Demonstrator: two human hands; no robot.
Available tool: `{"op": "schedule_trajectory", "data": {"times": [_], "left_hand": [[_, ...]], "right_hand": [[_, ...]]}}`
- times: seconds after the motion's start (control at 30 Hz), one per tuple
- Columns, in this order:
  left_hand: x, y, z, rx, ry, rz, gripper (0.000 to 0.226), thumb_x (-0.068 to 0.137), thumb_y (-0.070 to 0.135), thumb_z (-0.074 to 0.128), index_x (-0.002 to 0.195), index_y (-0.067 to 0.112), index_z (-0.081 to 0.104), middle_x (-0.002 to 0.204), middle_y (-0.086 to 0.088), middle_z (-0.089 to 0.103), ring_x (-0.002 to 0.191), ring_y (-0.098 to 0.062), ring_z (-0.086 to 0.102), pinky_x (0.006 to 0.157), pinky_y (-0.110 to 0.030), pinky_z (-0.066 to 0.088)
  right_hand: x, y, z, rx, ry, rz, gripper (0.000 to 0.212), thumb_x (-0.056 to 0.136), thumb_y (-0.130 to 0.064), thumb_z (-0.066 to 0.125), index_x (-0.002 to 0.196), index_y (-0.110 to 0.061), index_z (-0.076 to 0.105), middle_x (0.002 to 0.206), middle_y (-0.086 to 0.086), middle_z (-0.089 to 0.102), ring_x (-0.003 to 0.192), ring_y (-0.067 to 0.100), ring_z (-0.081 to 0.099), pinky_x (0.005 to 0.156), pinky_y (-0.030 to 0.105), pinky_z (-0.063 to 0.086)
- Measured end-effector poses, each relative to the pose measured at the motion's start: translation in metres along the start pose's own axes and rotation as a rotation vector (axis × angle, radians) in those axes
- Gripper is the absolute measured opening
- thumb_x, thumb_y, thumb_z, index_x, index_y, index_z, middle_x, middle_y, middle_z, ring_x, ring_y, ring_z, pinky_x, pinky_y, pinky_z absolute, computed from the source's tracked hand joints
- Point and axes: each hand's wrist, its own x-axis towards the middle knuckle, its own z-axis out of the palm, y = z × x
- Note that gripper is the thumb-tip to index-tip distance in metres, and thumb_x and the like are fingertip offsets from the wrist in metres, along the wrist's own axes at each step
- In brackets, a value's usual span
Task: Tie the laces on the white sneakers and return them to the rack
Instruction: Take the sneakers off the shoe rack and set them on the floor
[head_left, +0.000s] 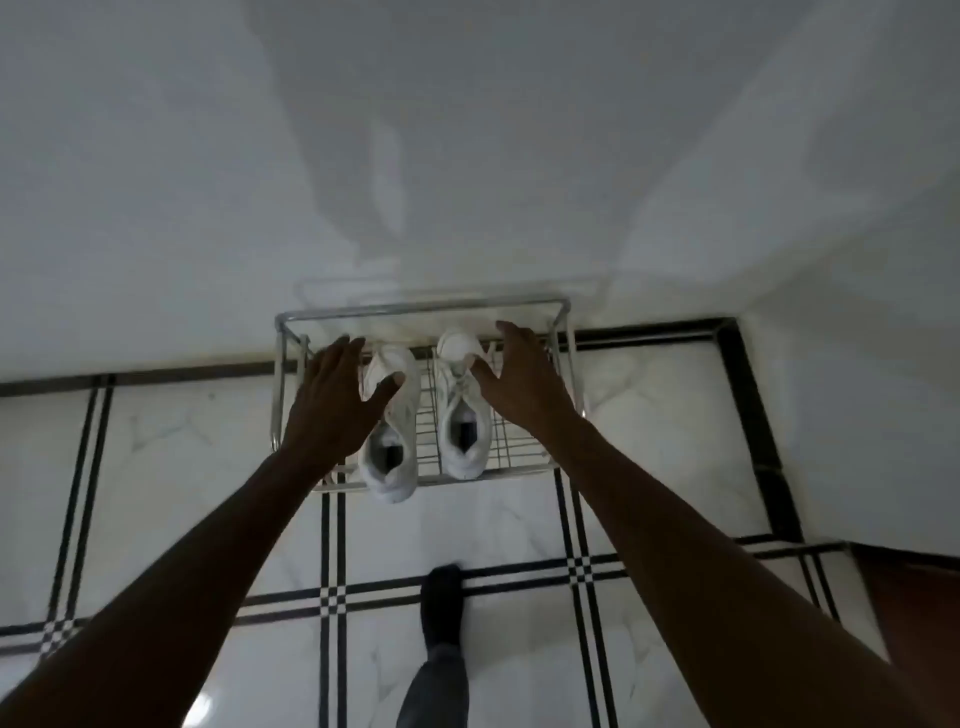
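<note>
Two white sneakers sit side by side on the top shelf of the wire rack (423, 312), toes toward the wall. Left sneaker (390, 415): heel overhangs the rack's front rail. Right sneaker (464, 410): heel just inside that rail. A strip of bare wire shelf shows between them. Left hand (332, 400) spread, fingers splayed above the rack's left side, thumb across the left sneaker's tongue; contact cannot be told. Right hand (519, 379) likewise spread, thumb at the right sneaker's laces. Rack stands against the wall (467, 156). Tiled floor (519, 519) in front of the rack lies open; one socked foot (441, 603) stands there.
</note>
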Motion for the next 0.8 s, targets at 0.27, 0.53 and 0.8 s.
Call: {"op": "schedule_trajectory", "data": {"times": [0.27,0.53,0.8], "left_hand": [[0.034,-0.107,0.109,-0.315,-0.288,-0.404,0.103,0.071,0.061,0.076,0.153,0.014,0.034,0.141,-0.016,0.059,0.120,-0.036,0.063,0.095,-0.049,0.057],[0.025,-0.117,0.142,-0.304,-0.157,-0.294,0.059,0.093,0.026,0.068,0.146,0.013,0.048,0.121,-0.016,0.071,0.107,-0.034,0.069,0.076,-0.032,0.054],[-0.077,-0.097,0.162,-0.379,0.020,-0.302,0.056,0.092,0.026,0.065,0.146,0.019,0.051,0.122,-0.010,0.073,0.105,-0.029,0.069,0.092,-0.046,0.056]], "right_hand": [[0.046,0.097,0.102,0.029,-0.268,0.328,0.083,0.085,-0.038,0.073,0.146,0.000,0.033,0.143,0.023,0.051,0.127,0.037,0.055,0.087,0.030,0.045],[0.033,0.114,0.142,0.120,-0.156,0.260,0.049,0.085,-0.022,0.068,0.130,-0.010,0.056,0.107,0.009,0.071,0.096,0.025,0.069,0.075,0.030,0.052],[-0.065,0.115,0.146,0.224,-0.044,0.078,0.043,0.087,-0.018,0.070,0.127,-0.010,0.059,0.105,0.007,0.072,0.093,0.017,0.068,0.071,0.017,0.047]]}}
